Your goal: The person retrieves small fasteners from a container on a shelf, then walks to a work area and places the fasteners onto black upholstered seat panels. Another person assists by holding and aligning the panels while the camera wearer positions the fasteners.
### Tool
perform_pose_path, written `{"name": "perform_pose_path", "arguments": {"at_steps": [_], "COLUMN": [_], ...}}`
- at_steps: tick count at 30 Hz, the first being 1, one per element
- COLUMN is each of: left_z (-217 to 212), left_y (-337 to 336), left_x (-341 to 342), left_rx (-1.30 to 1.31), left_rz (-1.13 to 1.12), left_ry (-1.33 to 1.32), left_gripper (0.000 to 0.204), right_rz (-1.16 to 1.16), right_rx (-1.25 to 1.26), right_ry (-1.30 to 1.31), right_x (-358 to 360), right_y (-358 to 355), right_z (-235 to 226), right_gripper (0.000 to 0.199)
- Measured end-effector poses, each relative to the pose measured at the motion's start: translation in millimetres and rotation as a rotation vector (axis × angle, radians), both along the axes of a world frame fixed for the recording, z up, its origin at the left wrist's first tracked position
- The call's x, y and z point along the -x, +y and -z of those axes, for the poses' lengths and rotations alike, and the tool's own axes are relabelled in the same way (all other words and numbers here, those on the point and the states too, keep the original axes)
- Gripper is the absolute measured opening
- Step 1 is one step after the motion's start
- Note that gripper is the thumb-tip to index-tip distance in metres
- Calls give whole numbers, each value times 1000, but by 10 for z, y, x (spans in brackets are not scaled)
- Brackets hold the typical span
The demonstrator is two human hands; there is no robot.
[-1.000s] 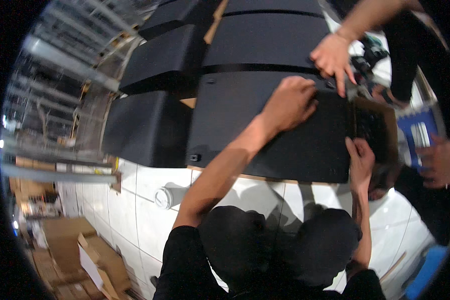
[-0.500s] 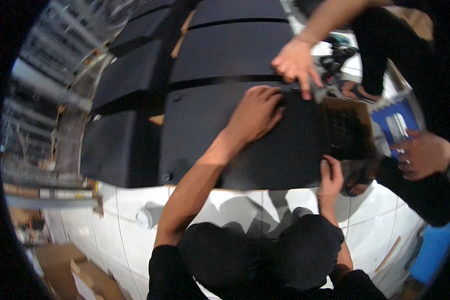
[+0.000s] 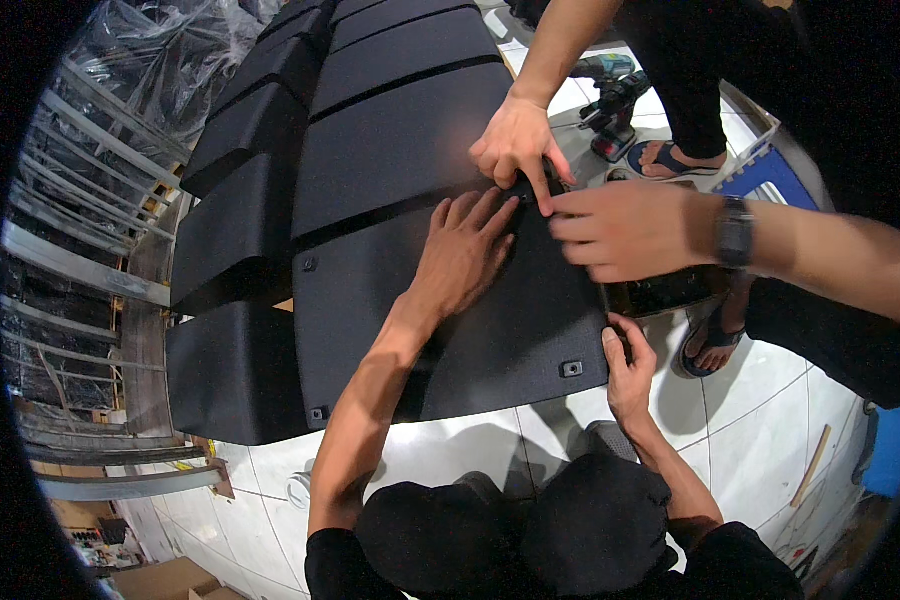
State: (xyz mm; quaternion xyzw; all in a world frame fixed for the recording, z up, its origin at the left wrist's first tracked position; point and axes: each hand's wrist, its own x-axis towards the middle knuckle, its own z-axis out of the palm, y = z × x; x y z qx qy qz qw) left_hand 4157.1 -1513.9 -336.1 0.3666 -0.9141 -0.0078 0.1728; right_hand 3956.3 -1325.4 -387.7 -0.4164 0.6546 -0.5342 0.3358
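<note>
A large black textured panel (image 3: 490, 340) lies on top of a row of similar black speaker-like cabinets (image 3: 240, 230). My left hand (image 3: 465, 255) rests flat on the panel with fingers spread, holding nothing. My right hand (image 3: 625, 370) grips the panel's right edge near a small square fitting (image 3: 571, 369). A co-worker's hand (image 3: 515, 145) presses at the panel's far edge just beyond my left fingertips. Another co-worker's hand (image 3: 625, 230), with a wristwatch (image 3: 735, 232), reaches in from the right to the same spot.
A cordless drill (image 3: 610, 95) stands on the white tiled floor (image 3: 760, 400) behind the panel, beside sandalled feet (image 3: 670, 155). A blue crate (image 3: 770, 175) is at right. Metal racks (image 3: 80, 200) line the left side. A wooden stick (image 3: 810, 465) lies at lower right.
The hand with the wristwatch has come in from the right onto the panel's far edge. My left hand stays flat on the panel, and my right hand stays at the right edge.
</note>
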Motion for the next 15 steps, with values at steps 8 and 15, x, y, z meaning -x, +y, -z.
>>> {"name": "perform_pose_path", "arguments": {"at_steps": [8,15], "left_z": [-21,0], "left_y": [3,18], "left_x": [24,-6], "left_rx": [57,35], "left_rz": [-3,9], "left_ry": [-73,41], "left_gripper": [50,48], "right_rz": [-9,3], "right_rx": [9,9], "right_ry": [-76,-73], "right_x": [-17,-21], "right_y": [0,7], "right_z": [-46,-1], "right_gripper": [31,30]}}
